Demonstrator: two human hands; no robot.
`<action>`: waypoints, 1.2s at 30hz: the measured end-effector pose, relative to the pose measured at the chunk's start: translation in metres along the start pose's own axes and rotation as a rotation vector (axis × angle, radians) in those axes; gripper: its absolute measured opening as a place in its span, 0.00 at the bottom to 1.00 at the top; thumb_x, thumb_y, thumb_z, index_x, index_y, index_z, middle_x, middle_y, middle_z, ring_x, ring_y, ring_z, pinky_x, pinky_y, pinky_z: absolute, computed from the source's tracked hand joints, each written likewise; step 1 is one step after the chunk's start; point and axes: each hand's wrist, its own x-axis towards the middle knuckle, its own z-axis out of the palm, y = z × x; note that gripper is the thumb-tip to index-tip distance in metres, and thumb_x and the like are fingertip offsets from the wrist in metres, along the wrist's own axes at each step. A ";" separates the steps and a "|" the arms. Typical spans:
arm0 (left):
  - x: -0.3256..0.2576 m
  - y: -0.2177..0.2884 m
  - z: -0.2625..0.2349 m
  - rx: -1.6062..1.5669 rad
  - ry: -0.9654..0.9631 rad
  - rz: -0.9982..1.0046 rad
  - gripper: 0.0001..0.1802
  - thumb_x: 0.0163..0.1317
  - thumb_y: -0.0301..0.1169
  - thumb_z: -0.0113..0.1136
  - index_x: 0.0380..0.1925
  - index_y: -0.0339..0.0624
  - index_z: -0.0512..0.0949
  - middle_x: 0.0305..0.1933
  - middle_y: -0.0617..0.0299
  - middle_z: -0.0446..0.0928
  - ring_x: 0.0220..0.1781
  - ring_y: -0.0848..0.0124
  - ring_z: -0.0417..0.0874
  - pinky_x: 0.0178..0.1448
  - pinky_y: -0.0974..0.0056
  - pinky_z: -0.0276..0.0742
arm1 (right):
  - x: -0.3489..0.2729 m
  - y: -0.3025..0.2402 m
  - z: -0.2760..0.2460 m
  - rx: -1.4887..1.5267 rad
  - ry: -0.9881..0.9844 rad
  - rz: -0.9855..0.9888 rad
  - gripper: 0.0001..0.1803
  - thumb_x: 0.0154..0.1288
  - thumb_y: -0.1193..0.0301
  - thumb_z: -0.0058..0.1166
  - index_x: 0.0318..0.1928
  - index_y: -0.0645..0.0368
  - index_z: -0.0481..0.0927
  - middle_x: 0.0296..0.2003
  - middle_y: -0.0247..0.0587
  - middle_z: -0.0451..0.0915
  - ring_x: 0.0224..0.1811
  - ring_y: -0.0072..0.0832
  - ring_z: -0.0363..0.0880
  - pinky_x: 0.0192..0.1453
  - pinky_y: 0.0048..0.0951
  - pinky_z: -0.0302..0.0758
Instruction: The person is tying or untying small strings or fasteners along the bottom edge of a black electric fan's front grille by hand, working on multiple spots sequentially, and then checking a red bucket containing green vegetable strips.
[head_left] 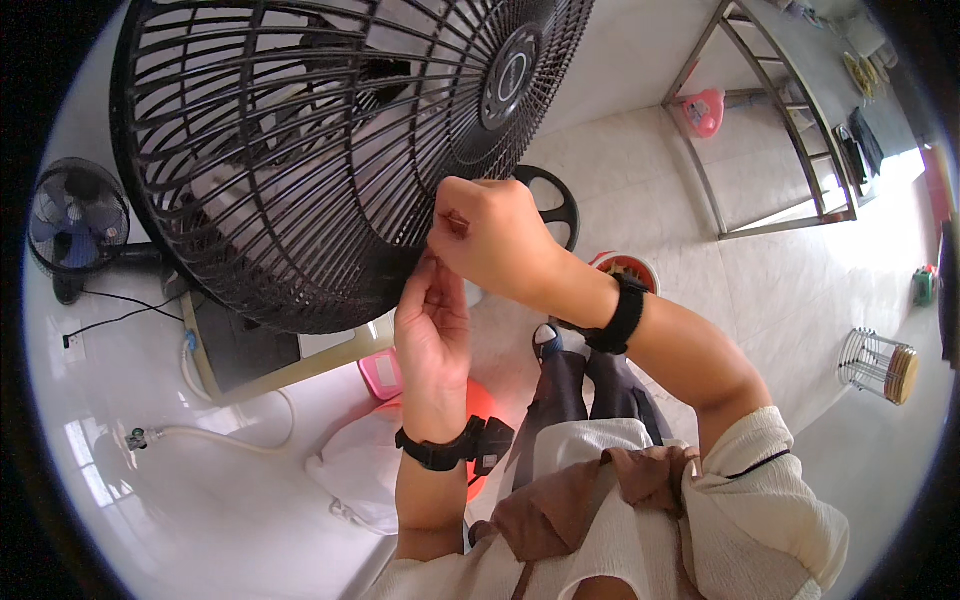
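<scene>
At the lower edge of a big black fan cage, I have both hands raised and meeting. My right hand is bent at the wrist, its fingers curled in close as if pinching; my left hand sits just beneath, palm turned up, fingers half folded near the rim. What lies between the fingertips is hidden from me, so I cannot tell whether either hand grips anything.

How far along am I? The cage looks whole as far as I can see, so I take its main parts to be together; the spot under my fingers I judge unfinished, and what it lacks I cannot see. The cage fills the upper left of my view, tilted, its thin dark ribs spreading from a round badge and packing densely at the rim. The parts inside are hard to pick out.

Past it are a small fan on the left, a red tub on the floor, a stool with a round top, and a pink basin by a metal frame.
</scene>
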 end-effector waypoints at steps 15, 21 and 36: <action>0.006 0.004 -0.006 -0.084 -0.130 -0.080 0.11 0.55 0.21 0.54 0.39 0.30 0.74 0.38 0.57 0.76 0.41 0.72 0.78 0.50 0.70 0.77 | 0.006 -0.005 -0.009 -0.083 -0.036 -0.092 0.05 0.42 0.79 0.51 0.20 0.61 0.68 0.13 0.42 0.66 0.19 0.38 0.68 0.21 0.36 0.68; 0.009 0.003 -0.011 -0.080 -0.104 -0.066 0.11 0.55 0.21 0.53 0.39 0.30 0.74 0.39 0.57 0.76 0.41 0.73 0.78 0.50 0.71 0.76 | 0.000 -0.009 0.000 -0.176 -0.131 -0.070 0.05 0.43 0.79 0.51 0.20 0.61 0.68 0.15 0.43 0.67 0.20 0.41 0.69 0.24 0.37 0.68; 0.008 0.000 -0.003 -0.088 -0.139 -0.097 0.11 0.55 0.27 0.48 0.35 0.32 0.74 0.36 0.60 0.75 0.40 0.75 0.75 0.49 0.70 0.70 | -0.004 -0.005 0.002 -0.083 -0.188 -0.020 0.00 0.44 0.78 0.50 0.21 0.62 0.74 0.16 0.44 0.72 0.23 0.39 0.72 0.26 0.35 0.70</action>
